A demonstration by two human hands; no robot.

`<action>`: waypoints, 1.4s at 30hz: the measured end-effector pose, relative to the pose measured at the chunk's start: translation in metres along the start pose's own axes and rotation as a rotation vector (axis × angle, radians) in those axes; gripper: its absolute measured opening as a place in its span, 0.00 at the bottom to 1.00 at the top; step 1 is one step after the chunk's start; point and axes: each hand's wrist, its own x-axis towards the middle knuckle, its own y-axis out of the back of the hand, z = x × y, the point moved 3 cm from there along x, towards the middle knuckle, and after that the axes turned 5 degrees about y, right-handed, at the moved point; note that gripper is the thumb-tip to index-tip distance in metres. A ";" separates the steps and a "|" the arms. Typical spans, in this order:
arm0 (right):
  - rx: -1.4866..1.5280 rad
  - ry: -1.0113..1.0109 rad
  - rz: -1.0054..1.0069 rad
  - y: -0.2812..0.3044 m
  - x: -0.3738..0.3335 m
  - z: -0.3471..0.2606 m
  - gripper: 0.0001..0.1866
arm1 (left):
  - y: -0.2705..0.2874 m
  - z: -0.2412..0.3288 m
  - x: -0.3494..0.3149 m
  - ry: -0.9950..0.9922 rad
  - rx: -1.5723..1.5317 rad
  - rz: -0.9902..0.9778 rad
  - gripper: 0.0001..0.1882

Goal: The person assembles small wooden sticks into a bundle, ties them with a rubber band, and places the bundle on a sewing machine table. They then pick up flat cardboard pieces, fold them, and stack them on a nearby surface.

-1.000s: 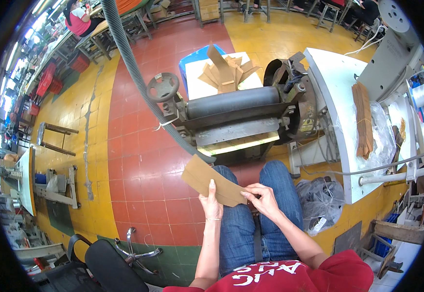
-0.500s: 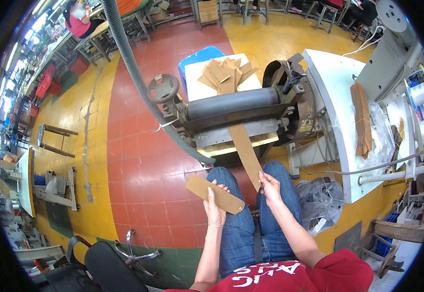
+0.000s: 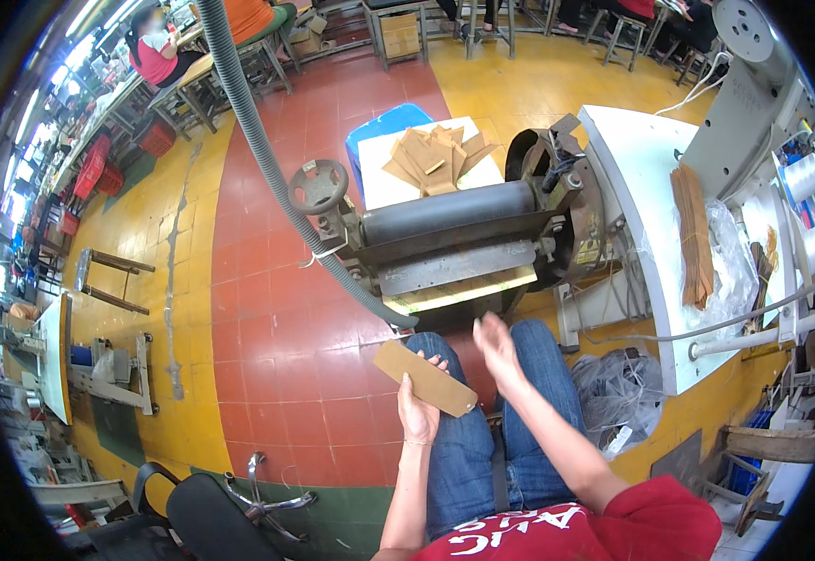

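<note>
My left hand is closed on a flat tan leather-like strip, held tilted above my left thigh, its thumb on the face. Over my right thigh, my right hand is slightly blurred, its fingers stretched forward with nothing visible in them. Ahead of it stands a roller machine with a dark roller, a metal feed plate and a handwheel. Behind the roller, several tan strips lie fanned in a loose heap on a white board.
A grey ribbed hose runs down the machine's left side. On the white table at right lies a bundle of brown strips beside clear plastic. A plastic bag sits below. An office chair stands at lower left.
The strip that my right hand held at the feed plate is gone from the front of the machine. My right hand is now empty and slightly farther forward. The left hand still holds its strip.
</note>
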 end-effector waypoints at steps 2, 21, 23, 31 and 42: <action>0.078 -0.190 -0.421 0.013 -0.045 0.019 0.24 | 0.001 -0.001 0.001 0.002 0.074 0.006 0.26; 0.161 -0.221 -0.285 0.042 -0.006 0.018 0.13 | 0.002 -0.009 -0.021 -0.263 1.219 0.015 0.15; 0.177 -0.221 -0.296 0.041 -0.005 0.016 0.13 | 0.005 -0.013 -0.022 -0.321 1.207 0.068 0.13; 0.613 -0.027 -0.208 0.009 0.069 -0.021 0.57 | 0.001 -0.021 -0.017 -0.348 1.340 0.084 0.11; -0.328 0.102 -0.463 0.043 -0.031 0.079 0.17 | 0.002 -0.027 -0.015 -0.431 1.358 0.092 0.09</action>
